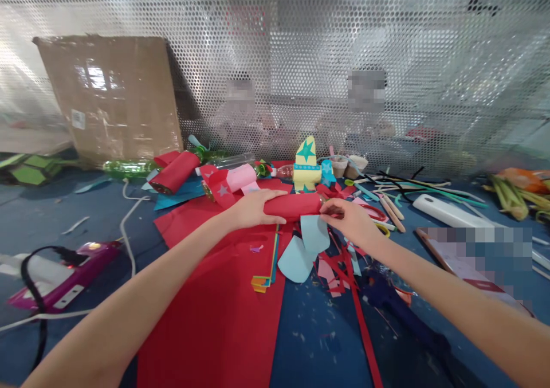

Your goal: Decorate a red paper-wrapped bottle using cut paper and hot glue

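A red paper tube (292, 206) lies sideways before me, just above the table. My left hand (258, 207) is wrapped round its left end, thumb below and fingers over the top. At the right end, my right hand (344, 216) pinches the tube's edge with thumb and fingertips. Two light blue paper pieces (315, 233) with rounded corners lie just under the tube, close to the right fingertips. Beneath spreads a large red paper sheet (215, 319). Thin yellow and blue strips (273, 256) rest on that sheet.
Behind stand a yellow paper-covered bottle (306, 173) and other red-wrapped bottles (176, 173). Red paper scraps (339, 267) and a dark blue glue gun (399, 302) lie right. A purple power strip (73, 279) with cables sits left. A cardboard sheet (112, 95) leans on the perforated metal screen (301, 44).
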Tool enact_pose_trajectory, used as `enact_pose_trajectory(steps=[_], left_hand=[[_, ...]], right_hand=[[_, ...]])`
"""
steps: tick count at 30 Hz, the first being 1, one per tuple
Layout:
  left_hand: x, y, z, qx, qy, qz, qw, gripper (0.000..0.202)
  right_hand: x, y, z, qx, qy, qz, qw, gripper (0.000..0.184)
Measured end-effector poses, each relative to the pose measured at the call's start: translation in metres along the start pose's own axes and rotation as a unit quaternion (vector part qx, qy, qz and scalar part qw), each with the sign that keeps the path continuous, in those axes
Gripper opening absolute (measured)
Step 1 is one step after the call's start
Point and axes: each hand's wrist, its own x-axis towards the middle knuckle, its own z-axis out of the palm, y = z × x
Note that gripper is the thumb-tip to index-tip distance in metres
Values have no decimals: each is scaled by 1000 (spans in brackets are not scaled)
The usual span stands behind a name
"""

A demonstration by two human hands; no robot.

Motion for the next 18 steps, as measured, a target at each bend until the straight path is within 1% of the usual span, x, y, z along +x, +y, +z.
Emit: enact_pose_trajectory(steps=[3, 7, 13, 18], left_hand=[[0, -2, -2, -10, -6, -9, 1000, 86], [-1, -7, -6, -12, -8, -19, 1000, 83], [-1, -9, -9, -12, -24, -33, 999, 80], [-1, -9, -8, -8, -20, -23, 999, 80]], right_hand=[[-2, -2, -2, -44, -17, -58, 997, 7], [-7, -4, -6, -86, -40, -117, 989, 10], [-11, -3, -12, -130, -37, -151, 979, 10], [-10, -3, -8, -163, -26, -168, 972, 8]])
